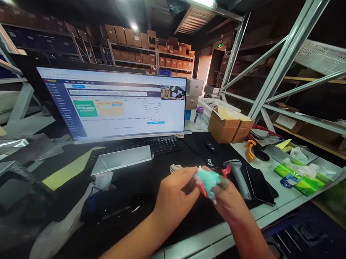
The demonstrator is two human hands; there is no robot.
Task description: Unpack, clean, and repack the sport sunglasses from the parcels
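Over the black desk mat (pixel 141 192), my left hand (pixel 174 194) pinches the left side of a small crumpled turquoise and red packet (pixel 209 181). My right hand (pixel 227 199) grips the same packet from the right, its fingers partly blurred. Clear plastic seems to surround the turquoise part; what is inside I cannot make out. A pale bundled item (pixel 175 168) lies just behind my left fingers. To the right of my right hand lie a grey barcode scanner (pixel 240 178) and a dark phone (pixel 260 185).
A monitor (pixel 117 105) stands behind a keyboard (pixel 165 145), with a silver tray-like box (pixel 122 160) in front. At right are a mouse (pixel 210 147), cardboard boxes (pixel 224 129), an orange tape dispenser (pixel 250 151) and a green tissue pack (pixel 304 181). Metal shelving (pixel 284 56) rises on the right.
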